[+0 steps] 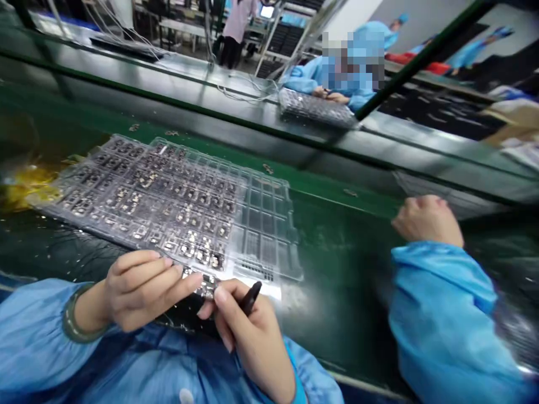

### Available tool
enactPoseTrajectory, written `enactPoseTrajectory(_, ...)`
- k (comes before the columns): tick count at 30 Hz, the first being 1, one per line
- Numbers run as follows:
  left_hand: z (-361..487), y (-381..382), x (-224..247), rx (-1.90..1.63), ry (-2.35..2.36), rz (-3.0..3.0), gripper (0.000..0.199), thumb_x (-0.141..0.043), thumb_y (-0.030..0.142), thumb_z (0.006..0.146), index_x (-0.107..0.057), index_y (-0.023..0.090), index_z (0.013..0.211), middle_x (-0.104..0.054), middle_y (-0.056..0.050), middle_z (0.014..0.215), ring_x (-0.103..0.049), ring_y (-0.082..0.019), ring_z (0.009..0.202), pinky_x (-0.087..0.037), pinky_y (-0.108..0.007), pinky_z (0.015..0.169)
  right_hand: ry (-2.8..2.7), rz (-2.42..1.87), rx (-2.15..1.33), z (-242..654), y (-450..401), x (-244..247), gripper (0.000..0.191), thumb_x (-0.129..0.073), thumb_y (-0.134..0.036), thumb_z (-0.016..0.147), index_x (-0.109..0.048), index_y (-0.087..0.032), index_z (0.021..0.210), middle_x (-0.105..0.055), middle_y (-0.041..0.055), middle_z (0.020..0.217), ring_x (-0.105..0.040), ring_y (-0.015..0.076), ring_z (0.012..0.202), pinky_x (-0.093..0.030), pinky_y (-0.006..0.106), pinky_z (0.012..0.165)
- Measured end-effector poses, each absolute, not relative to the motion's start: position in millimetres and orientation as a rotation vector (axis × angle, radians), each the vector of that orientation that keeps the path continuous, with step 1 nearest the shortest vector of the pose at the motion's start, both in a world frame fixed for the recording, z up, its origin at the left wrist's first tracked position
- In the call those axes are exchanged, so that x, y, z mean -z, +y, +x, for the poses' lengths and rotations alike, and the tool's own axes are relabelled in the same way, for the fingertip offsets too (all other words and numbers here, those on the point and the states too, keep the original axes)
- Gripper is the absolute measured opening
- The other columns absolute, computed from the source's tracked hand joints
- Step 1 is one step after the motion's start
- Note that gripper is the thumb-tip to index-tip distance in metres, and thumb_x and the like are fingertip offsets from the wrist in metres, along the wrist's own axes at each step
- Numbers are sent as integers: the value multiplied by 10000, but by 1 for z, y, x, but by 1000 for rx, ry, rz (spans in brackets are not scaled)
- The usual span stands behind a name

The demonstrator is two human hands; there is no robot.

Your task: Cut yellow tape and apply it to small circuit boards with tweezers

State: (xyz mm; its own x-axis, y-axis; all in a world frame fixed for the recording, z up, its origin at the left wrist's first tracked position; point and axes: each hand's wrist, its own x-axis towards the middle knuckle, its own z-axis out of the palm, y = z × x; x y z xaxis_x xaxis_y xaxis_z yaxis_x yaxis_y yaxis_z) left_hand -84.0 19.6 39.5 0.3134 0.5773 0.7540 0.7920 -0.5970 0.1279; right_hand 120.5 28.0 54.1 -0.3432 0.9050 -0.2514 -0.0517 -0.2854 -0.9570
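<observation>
My left hand [141,287] is closed, its fingers pinching one end of a small strip-shaped circuit board [206,287]. At the board's other end are the thumb and fingertips of my right hand [250,325], which is closed too. A black pen-shaped tool [251,298] is tucked in that hand, its blunt end sticking up past the thumb; the rest is hidden. Just beyond both hands lies a clear plastic compartment tray [269,216]. Many of its pockets hold small circuit boards [191,193], while those along the right side look bare.
A co-worker's closed hand [429,221] and blue sleeve rest at right. Crumpled yellow film [31,188] lies left of the tray. Loose small parts [268,168] dot the green work surface [337,252]. Across a metal ledge, another person in blue [353,73] works at another tray [315,108].
</observation>
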Motion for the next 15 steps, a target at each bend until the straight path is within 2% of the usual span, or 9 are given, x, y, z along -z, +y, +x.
enactPoseTrajectory(3,-78,20,-35,1501,-1212,-2414,330,-706,137,832,-660,290,1121,-677,2,867,-649,-155,807,-556,-284,806,-1122,-1177,-1622,122,24,-51,462,-624,-584,868,-632,-165,673,-525,-44,459,-269,41,342,-251,199,364)
enactPoseTrajectory(6,-70,16,-38,2015,-1867,-2614,219,-622,226,910,-603,261,1125,-667,-15,901,-658,-131,741,-561,-236,678,-1126,-1215,-1498,123,19,-49,445,-607,-554,892,-652,-164,683,-451,-65,432,-282,52,358,-255,203,378)
enactPoseTrajectory(8,-61,15,-42,2304,-2396,-2581,163,-573,295,951,-608,246,1103,-668,-3,857,-668,-111,698,-555,-212,662,-1174,-1210,-1463,124,16,-48,427,-596,-533,909,-673,-166,704,-473,-55,451,-307,58,367,-271,210,390)
enactPoseTrajectory(10,-50,17,-46,2665,-2713,-2322,216,-610,392,926,-635,227,1063,-660,7,819,-667,-109,679,-554,-213,667,-1238,-1188,-1446,124,14,-47,409,-586,-509,925,-687,-171,718,-525,-37,487,-327,61,373,-292,216,399)
enactPoseTrajectory(12,-41,22,-51,3025,-2779,-2031,265,-685,441,862,-667,207,984,-652,9,827,-648,-103,656,-555,-211,634,-1298,-1169,-1425,124,14,-46,389,-577,-480,939,-692,-178,721,-567,-22,518,-351,68,384,-324,222,415)
enactPoseTrajectory(15,-34,29,-55,3290,-2697,-1883,234,-752,402,809,-677,180,804,-634,22,777,-610,-87,620,-550,-187,574,-1333,-1157,-1387,125,13,-45,357,-580,-441,944,-685,-189,714,-577,-15,518,-437,97,433,-389,232,461)
